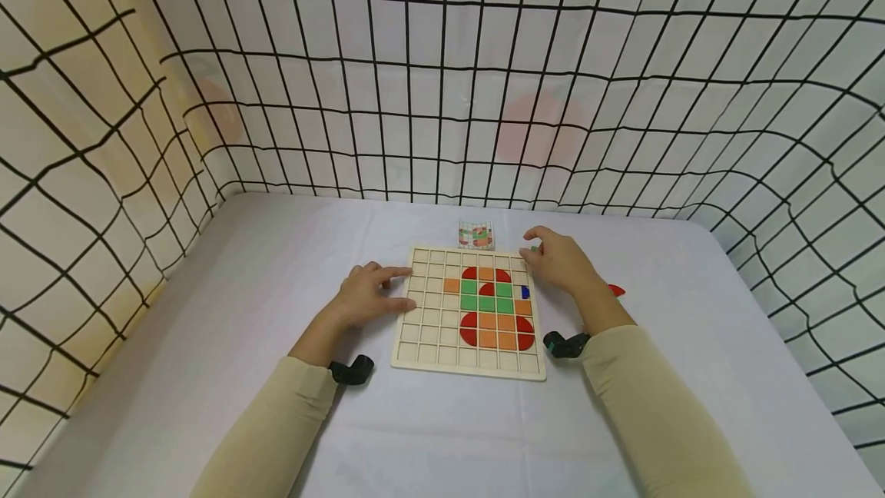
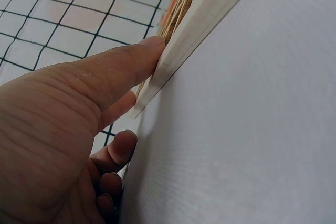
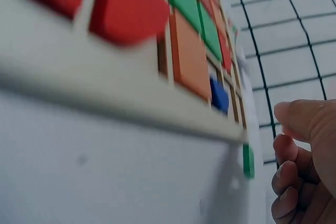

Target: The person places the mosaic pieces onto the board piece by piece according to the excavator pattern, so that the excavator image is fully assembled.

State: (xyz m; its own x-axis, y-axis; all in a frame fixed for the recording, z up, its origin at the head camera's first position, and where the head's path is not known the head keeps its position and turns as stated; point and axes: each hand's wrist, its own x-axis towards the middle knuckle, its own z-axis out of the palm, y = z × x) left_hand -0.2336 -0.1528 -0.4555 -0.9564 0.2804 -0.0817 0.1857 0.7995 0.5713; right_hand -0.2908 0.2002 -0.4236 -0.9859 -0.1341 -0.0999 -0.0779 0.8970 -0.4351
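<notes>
A wooden grid board lies on the table with red, orange and green pieces set in its squares. A blue piece sits near its right edge. My left hand rests against the board's left edge, thumb and index finger touching the rim. At the upper right corner is my right hand, thumb and index finger apart with nothing seen between them. A loose green piece lies just off the board's edge, close to the right fingers; in the head view the hand partly hides it.
Behind the board stands a small card printed with a coloured grid pattern. A red piece lies on the white-covered table, partly behind the right wrist. Black wire mesh surrounds the table at the back and sides.
</notes>
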